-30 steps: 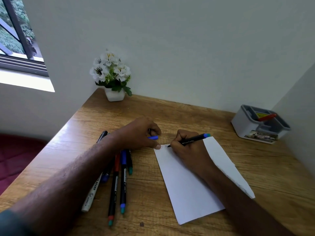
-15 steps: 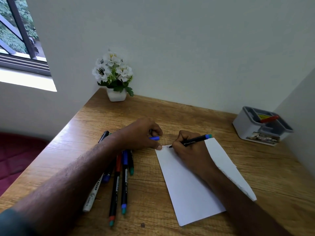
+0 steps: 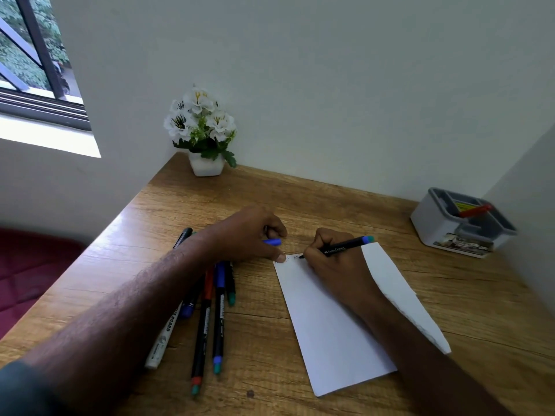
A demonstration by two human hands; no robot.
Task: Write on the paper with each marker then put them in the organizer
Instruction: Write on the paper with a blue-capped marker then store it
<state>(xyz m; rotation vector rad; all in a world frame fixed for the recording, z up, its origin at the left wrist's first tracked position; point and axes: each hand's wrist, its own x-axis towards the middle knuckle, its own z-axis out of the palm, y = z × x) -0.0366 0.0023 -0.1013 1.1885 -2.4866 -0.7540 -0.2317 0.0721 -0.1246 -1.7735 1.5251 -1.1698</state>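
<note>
A white sheet of paper (image 3: 333,328) lies on the wooden desk (image 3: 300,202). My right hand (image 3: 339,265) grips a black marker with a blue end (image 3: 348,245), its tip touching the paper's top edge beside small written marks. My left hand (image 3: 249,232) holds a blue cap (image 3: 273,242) in curled fingers, its thumb pressing the paper's top left corner. Several markers (image 3: 210,310) lie in a bunch under and beside my left forearm. The grey and white organizer (image 3: 450,232) stands at the far right with a red marker (image 3: 476,210) in it.
A white pot of white flowers (image 3: 204,136) sits in the desk's far left corner. Walls close the desk at the back and right. The left desk edge drops to a dark red seat (image 3: 33,271). A window is at the upper left.
The marker tip has shifted slightly to the right along the paper's top edge, leaving small marks. My left hand stays put with the cap.
</note>
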